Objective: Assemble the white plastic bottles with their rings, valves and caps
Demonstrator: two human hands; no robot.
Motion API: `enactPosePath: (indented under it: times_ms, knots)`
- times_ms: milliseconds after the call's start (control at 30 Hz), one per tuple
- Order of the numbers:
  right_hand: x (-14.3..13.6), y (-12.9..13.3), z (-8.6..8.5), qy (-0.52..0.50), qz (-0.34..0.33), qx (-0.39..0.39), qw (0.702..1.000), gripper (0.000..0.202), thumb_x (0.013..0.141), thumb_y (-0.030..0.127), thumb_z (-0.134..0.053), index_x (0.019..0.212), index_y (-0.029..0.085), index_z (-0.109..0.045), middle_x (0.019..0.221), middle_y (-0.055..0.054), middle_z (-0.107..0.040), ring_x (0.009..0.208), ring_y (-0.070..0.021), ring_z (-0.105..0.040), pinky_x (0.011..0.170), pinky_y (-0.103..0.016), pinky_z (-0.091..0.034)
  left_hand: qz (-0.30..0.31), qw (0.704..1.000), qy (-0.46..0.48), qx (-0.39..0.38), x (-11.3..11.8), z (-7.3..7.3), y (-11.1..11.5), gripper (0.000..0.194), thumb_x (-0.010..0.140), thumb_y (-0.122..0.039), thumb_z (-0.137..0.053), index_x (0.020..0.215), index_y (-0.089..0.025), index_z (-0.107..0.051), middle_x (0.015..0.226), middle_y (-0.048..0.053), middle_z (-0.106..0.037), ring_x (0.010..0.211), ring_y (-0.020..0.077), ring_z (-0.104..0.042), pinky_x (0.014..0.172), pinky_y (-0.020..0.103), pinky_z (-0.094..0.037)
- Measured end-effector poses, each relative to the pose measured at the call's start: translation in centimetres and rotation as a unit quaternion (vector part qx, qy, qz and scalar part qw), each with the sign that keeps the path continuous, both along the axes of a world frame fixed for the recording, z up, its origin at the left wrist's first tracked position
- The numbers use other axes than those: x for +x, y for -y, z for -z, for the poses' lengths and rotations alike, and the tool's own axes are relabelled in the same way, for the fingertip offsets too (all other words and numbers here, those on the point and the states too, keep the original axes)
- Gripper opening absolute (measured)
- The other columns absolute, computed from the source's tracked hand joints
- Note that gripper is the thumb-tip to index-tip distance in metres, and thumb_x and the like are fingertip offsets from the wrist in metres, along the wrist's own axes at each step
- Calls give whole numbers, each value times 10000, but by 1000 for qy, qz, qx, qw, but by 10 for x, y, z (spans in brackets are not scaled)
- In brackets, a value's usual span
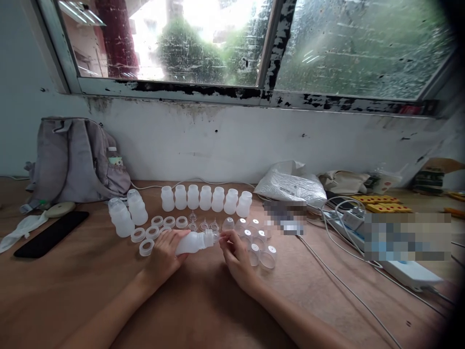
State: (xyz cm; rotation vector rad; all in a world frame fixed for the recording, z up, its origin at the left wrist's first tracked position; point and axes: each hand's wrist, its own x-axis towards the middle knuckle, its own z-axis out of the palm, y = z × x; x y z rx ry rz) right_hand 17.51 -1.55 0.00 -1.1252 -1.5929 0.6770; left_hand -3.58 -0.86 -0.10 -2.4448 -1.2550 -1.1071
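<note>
My left hand (165, 254) is wrapped round a frosted white baby bottle (191, 244), which lies tilted nearly level with its threaded neck to the right. At that neck is a clear bottle nipple (215, 236), its tip pinched by the fingers of my right hand (238, 257). Behind my left hand lie several white screw rings (146, 247), and clear nipples (204, 225) stand on the table beyond the bottle. Several clear dome caps (268, 258) sit just right of my right hand. Whether the nipple is seated in the neck, I cannot tell.
A row of frosted bottles (205, 198) stands towards the wall, with two more bottles (121, 219) at left. A grey backpack (67, 160) and black phone-like slab (53, 234) lie further left. Right are a silver bag (290, 184), cables and a white power strip (410, 274).
</note>
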Motion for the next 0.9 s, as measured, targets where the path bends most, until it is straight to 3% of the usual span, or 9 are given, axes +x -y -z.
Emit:
enactPosePath:
  times_ms: [133, 367, 667, 900]
  knots:
    - [0, 0, -2, 10, 2, -1, 1000, 101, 825, 282, -421, 816, 197, -476, 653, 15, -480, 494, -91, -399, 435, -206, -306, -11, 999, -34, 27, 1, -1, 0, 393, 726, -149, -523, 1115, -191, -485, 1012, 77, -599, 919, 235, -537, 857, 386, -380]
    - [0, 1, -7, 23, -7, 21, 999, 101, 812, 269, -436, 759, 194, -479, 623, 19, -471, 492, -91, -382, 452, -210, -315, -36, 997, -46, 51, 2, -4, 3, 404, 747, -163, -504, 1149, -200, -491, 1009, 78, -610, 926, 235, -542, 854, 381, -376]
    - [-1, 0, -3, 22, -28, 15, 999, 113, 823, 288, -439, 769, 193, -469, 641, 21, -458, 532, -101, -392, 489, -213, -315, -18, 997, -50, 48, 3, -4, 5, 425, 729, -126, -497, 1147, -202, -490, 1013, 68, -606, 935, 228, -525, 865, 382, -355]
    - [1, 0, -4, 37, -35, -8, 999, 317, 845, 374, -405, 587, 191, -393, 534, 39, -353, 491, -94, -328, 464, -220, -265, 6, 997, -54, 57, 1, -3, 4, 417, 736, -134, -506, 1149, -191, -489, 1016, 69, -605, 936, 225, -519, 867, 380, -357]
